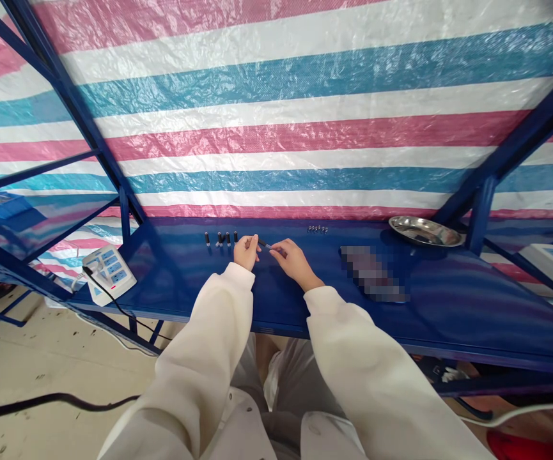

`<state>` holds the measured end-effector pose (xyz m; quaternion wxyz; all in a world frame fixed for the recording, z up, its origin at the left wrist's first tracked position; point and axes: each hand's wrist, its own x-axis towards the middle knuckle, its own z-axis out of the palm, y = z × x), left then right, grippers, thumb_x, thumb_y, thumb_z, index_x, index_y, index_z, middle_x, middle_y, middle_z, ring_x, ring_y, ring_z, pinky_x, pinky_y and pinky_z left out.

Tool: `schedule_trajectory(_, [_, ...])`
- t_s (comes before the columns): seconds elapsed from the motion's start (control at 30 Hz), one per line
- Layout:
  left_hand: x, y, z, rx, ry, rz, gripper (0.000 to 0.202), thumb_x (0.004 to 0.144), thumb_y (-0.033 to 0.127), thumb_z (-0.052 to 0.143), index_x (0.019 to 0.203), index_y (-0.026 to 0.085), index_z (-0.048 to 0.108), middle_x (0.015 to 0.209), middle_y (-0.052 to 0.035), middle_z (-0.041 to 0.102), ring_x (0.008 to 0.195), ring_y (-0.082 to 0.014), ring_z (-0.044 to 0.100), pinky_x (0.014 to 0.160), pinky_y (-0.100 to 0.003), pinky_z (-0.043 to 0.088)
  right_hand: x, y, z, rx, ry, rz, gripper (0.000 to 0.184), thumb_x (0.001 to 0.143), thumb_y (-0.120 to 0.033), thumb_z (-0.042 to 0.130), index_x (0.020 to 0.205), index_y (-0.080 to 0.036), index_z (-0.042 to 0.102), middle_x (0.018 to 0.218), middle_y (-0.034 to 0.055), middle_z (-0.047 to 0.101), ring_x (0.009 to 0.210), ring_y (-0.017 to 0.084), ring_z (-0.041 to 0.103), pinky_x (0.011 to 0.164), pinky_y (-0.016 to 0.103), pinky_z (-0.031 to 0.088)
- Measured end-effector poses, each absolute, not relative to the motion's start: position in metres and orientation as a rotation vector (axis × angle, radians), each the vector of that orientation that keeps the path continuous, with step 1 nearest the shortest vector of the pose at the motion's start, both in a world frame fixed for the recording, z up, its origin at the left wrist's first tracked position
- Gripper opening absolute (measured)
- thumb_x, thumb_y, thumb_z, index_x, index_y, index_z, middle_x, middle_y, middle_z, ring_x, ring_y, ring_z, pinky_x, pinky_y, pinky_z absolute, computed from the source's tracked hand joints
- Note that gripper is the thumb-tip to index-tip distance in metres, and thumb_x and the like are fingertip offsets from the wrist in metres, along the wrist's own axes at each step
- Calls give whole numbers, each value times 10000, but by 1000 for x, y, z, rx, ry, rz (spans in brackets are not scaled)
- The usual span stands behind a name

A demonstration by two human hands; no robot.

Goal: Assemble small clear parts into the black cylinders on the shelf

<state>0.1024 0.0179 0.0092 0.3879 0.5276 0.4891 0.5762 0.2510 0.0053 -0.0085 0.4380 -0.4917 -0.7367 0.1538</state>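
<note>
Both of my hands meet over the middle of the blue table. Between them is a slim black stick with a greyish end; its exact kind is too small to make out. My left hand has its fingers closed on the black part. At the greyish end, my right hand pinches with thumb and forefinger. Several short black cylinders with pale lower ends stand in a row just left of my left hand. Farther back on the right lies a row of small shiny metal pieces.
A shallow metal dish stands at the back right. In front of it lies a blurred-out dark flat object. A white power strip with a black cable sits at the left end. Blue frame posts and a striped sheet enclose the table.
</note>
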Motion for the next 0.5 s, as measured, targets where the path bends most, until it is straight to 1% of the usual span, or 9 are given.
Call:
schedule_trajectory(0.1, [102,19,9,1302,1268,1526,348,740,502,574,727,156,537,526,55,520,311,-41,410,339,-190,317,254,7,-12,-1409,-1780,327,98,769,-242,521,774,-191,604,799,50,553,686,167,522,683,324,444])
schedule_trajectory(0.17, [102,18,10,1295,1287,1520,334,708,476,620,736,150,554,526,55,524,315,-37,408,342,-188,322,255,8,-12,-1469,-1699,313,101,763,-232,507,772,-185,595,764,50,553,684,174,522,683,328,441])
schedule_trajectory(0.23, [103,16,12,1325,1276,1481,320,679,446,657,726,143,565,540,48,539,324,-34,416,348,-187,331,255,9,-10,-1412,-1639,360,138,775,-261,493,819,-177,593,764,54,573,687,175,532,687,327,443])
schedule_trajectory(0.33, [105,12,16,1380,1204,1386,323,650,435,682,708,139,567,566,34,566,337,-36,436,357,-186,337,252,7,-5,-1236,-1642,518,209,790,-336,482,875,-176,588,803,60,617,685,168,557,681,320,452])
schedule_trajectory(0.43, [107,10,17,1410,1136,1292,342,652,462,671,706,143,559,550,43,554,345,-39,448,366,-183,335,248,4,-1,-1104,-1709,649,226,788,-379,485,853,-186,583,803,51,647,692,162,577,679,315,456])
schedule_trajectory(0.5, [108,10,17,1405,1113,1254,342,682,477,636,685,148,543,523,55,520,341,-41,450,373,-184,336,247,2,1,-1062,-1738,694,238,781,-405,495,830,-189,582,781,41,652,692,158,579,677,309,454])
